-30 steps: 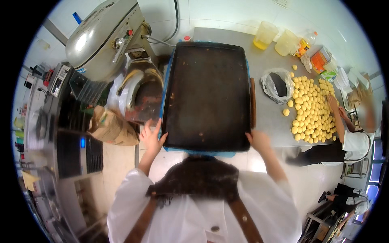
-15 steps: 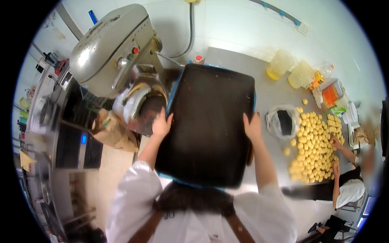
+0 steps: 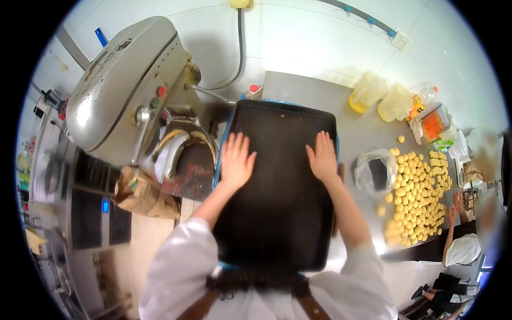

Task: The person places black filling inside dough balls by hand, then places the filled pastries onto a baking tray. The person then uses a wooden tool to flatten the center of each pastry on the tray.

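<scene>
A large black baking tray lies in front of me over something with a blue edge. My left hand is laid over the tray's left part with the fingers stretched out and thumb apart. Over its right side rests my right hand, palm down, fingers straight and thumb spread. Neither hand holds anything. Whether the palms press on the tray or hover just above it I cannot tell. A few small crumbs dot the dark surface.
Left stands a big mixer beside a brown paper bag. On the steel table at right are many yellow dough balls, a clear plastic bag and yellowish jugs. A co-worker's hands are at the far right.
My hands have left the tray's side edges and moved farther up and inward, flat over its surface. The co-worker's hands have drawn back from the dough balls.
</scene>
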Available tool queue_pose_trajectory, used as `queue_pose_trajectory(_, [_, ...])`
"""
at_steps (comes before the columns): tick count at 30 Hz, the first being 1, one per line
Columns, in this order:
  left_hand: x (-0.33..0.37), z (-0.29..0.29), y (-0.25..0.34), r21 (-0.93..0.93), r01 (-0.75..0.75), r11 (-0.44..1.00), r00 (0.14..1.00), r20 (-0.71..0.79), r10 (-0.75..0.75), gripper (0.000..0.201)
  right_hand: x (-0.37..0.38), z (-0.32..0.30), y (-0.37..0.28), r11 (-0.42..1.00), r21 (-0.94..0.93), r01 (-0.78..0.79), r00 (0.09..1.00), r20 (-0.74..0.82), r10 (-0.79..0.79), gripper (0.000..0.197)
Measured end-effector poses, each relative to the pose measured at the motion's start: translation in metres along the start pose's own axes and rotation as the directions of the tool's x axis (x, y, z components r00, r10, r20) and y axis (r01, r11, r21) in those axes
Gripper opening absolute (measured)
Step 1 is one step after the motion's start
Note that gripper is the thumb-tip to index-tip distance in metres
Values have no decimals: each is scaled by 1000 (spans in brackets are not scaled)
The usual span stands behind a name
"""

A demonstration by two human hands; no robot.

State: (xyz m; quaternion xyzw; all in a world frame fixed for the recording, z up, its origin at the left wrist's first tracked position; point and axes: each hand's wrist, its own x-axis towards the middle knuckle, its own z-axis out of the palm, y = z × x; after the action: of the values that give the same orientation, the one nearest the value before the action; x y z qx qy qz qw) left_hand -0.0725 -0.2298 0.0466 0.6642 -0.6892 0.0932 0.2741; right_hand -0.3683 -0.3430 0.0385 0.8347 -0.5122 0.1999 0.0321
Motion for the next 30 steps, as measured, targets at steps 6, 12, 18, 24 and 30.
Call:
queue_pose_trajectory(6, [76,105,3,46,57,997,982,180,-65,59,58,78,-15,993,16,-121,992,31,120,68])
queue_pose_trajectory(12, [94,132,9,136,91,987,980,161,-112,62,79,89,-24,971,-166,-175,981,-110,158,65])
queue_pose_trajectory(18, [99,118,16,193,113,975,955,249,-160,64,77,80,-27,970,-161,-184,978,-132,163,64])
queue_pose_trajectory(24, [101,121,14,217,148,965,947,250,-201,64,79,80,-31,954,-157,-255,965,-98,242,66])
queue_pose_trajectory(30, [102,122,14,215,141,966,962,200,-184,65,81,77,-32,944,-161,-289,957,-64,282,66])
